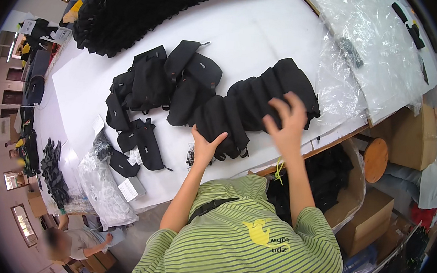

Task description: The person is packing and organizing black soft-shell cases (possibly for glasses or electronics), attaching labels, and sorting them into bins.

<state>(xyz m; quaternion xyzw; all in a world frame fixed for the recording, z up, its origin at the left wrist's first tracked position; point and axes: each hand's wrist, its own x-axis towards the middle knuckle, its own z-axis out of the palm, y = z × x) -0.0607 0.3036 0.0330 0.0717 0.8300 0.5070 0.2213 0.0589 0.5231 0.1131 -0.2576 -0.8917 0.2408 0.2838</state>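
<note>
A row of black fabric pouches (244, 102) lies overlapped on the white table, slanting from near my left hand up to the right. My left hand (206, 147) grips the near-left end of this row, thumb and index finger around a pouch; its other fingers are hidden. Over the right part of the row is my right hand (287, 124), fingers spread and slightly blurred, with nothing held. Left of the row, more black pouches (148, 79) lie in a loose heap, some with small light marks. One narrow black pouch (148, 146) rests nearer to me.
A big black pile (131, 11) covers the table's far left. Clear plastic sheeting (368, 56) spreads at the right. Plastic bags (104, 189) and a small white box (131, 188) sit at the left edge. An open carton (344, 198) of black items and a round wooden stool (375, 160) stand at right.
</note>
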